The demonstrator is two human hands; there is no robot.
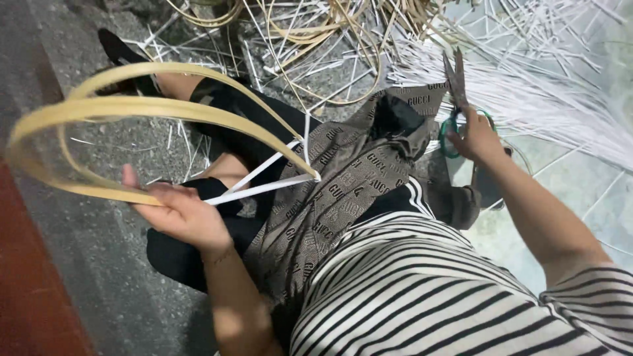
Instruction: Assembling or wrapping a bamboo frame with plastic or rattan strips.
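Down on the floor point(112, 264), a person in a striped top sits with legs out. Left hand point(181, 214): fingers closed around the gathered ends of a pale bamboo strip point(151, 109) bent into a long double loop; two white strips point(264, 181) run from the same grasp to the loop's pointed end near the knee. Loop's far-left bend is blurred, edge hard to trace. Right hand point(476, 137): fingers through the green handles of scissors point(455, 86), closed on them, blades up and together. Handles mostly hidden by the hand. Patterned brown cloth point(336, 178) over the lap hides most of the legs; one black shoe point(122, 56) shows top left. Beyond the knees, a heap of white strips point(527, 86) and tan cane coils point(316, 26), cut off by the top edge. Tangled, single pieces can't be told apart. Reddish band point(33, 296) at lower left, unclear what it is.
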